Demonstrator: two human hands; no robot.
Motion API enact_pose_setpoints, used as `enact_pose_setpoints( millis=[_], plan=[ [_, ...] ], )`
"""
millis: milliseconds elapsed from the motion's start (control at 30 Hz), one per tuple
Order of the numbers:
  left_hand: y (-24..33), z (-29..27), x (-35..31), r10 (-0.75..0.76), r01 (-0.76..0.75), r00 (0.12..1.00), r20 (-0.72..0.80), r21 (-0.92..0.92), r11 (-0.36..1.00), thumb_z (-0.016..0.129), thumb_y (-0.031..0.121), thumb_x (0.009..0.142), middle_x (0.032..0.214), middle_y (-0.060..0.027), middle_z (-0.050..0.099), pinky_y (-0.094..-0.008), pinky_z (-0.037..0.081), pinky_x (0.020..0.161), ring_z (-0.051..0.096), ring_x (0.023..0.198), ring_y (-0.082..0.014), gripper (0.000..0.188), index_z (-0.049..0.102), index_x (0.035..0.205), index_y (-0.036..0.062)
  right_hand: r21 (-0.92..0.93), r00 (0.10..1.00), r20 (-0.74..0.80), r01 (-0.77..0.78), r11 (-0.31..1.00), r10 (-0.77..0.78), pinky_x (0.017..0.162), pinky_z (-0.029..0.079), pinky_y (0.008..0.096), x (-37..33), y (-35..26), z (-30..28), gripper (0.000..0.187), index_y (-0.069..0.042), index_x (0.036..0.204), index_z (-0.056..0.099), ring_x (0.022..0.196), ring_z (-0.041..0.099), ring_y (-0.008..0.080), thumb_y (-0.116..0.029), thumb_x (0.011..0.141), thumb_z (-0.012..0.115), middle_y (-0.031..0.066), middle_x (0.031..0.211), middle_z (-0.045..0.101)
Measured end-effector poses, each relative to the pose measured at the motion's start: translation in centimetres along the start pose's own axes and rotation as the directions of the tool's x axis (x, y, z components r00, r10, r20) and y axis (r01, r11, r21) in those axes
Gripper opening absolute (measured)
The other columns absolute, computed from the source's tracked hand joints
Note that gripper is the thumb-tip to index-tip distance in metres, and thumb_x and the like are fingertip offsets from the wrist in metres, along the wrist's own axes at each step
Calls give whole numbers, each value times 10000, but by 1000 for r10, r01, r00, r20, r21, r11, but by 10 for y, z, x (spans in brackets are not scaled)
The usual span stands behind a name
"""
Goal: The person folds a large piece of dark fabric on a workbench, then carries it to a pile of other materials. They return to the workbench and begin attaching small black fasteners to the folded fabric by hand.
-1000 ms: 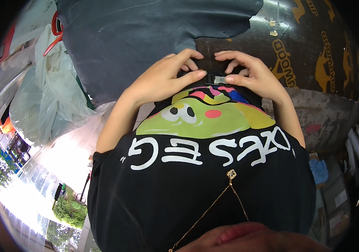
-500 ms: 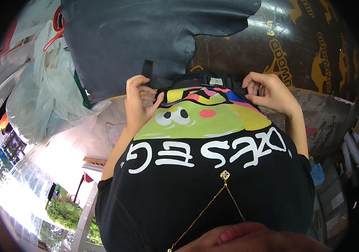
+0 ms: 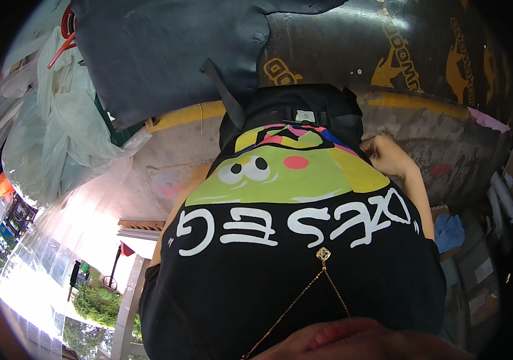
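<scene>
At my waist lies a black belt (image 3: 274,116) with a buckle and a pale label. A loose dark strap (image 3: 225,93) sticks up on its left side. Beyond the belt, a black fabric piece (image 3: 301,96) spreads in front of me; whether it is a garment or a bag is unclear. My right hand (image 3: 383,151) is beside my right hip, fingers curled in near the belt's side; what they hold, if anything, is hidden. Of my left arm only a strip of forearm (image 3: 193,178) shows, the hand being hidden behind my black printed shirt (image 3: 292,282).
A dark leather-like sheet (image 3: 166,60) drapes over a brown printed board (image 3: 340,51) ahead. Pale plastic bags (image 3: 58,138) hang at the left beside a red-handled tool (image 3: 62,51). A blue cloth (image 3: 449,231) and several papers lie at the right.
My left hand has gone from the belt's left side, back out of sight. My right hand has lowered toward my hip. The board and sheet sit farther off, exposing more black fabric.
</scene>
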State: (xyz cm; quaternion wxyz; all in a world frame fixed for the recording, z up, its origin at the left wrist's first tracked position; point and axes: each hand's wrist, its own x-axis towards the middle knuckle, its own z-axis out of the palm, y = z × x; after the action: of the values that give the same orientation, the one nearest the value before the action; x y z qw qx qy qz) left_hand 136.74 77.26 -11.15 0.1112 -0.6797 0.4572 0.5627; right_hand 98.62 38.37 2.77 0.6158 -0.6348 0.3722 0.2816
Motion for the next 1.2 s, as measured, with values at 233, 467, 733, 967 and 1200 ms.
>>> enact_pose_setpoints(
  millis=[233, 467, 733, 967, 1200],
  plan=[
    [42, -62, -50, 239, -167, 900, 366, -217, 962, 737, 254, 799, 847, -215, 692, -419, 528, 672, 702, 763, -330, 296, 669, 907, -12, -120, 958, 175, 251, 961, -228, 624, 488, 374, -22, 8, 7, 231, 49, 797, 669, 638, 663, 316, -181, 818, 674, 244, 740, 649],
    [142, -161, -83, 28, -85, 985, -171, -338, 937, 722, 144, 813, 816, -182, 681, -356, 520, 628, 682, 691, -282, 211, 643, 918, -21, 87, 985, 138, 96, 992, -108, 525, 408, 320, -13, -22, -6, 189, 66, 778, 639, 503, 463, 144, -115, 827, 664, 166, 582, 531],
    [159, -155, -53, 79, -326, 824, -561, -356, 876, 697, 101, 854, 747, -53, 615, -242, 476, 622, 602, 639, -143, 188, 603, 997, 24, 126, 981, 34, 185, 975, -190, 512, 367, 239, 10, -38, -33, 53, 20, 738, 610, 563, 479, 46, -31, 724, 608, 29, 616, 565],
    [201, -202, -28, 238, -611, 706, -667, -404, 681, 726, 259, 882, 853, -24, 609, -269, 463, 741, 558, 857, -143, 228, 697, 989, 60, -123, 776, -68, 617, 777, -627, 658, 437, 252, 52, -124, -32, 212, -50, 995, 678, 809, 568, 113, -171, 839, 753, 22, 875, 594],
    [210, -204, -10, 397, -529, 817, -419, -266, 806, 777, 346, 856, 826, -23, 577, -278, 441, 691, 532, 848, -141, 314, 703, 996, 75, -122, 851, 33, 524, 843, -525, 658, 466, 280, 64, -134, -20, 288, -19, 1018, 661, 783, 594, 146, -258, 882, 745, 71, 880, 615]
  ],
)
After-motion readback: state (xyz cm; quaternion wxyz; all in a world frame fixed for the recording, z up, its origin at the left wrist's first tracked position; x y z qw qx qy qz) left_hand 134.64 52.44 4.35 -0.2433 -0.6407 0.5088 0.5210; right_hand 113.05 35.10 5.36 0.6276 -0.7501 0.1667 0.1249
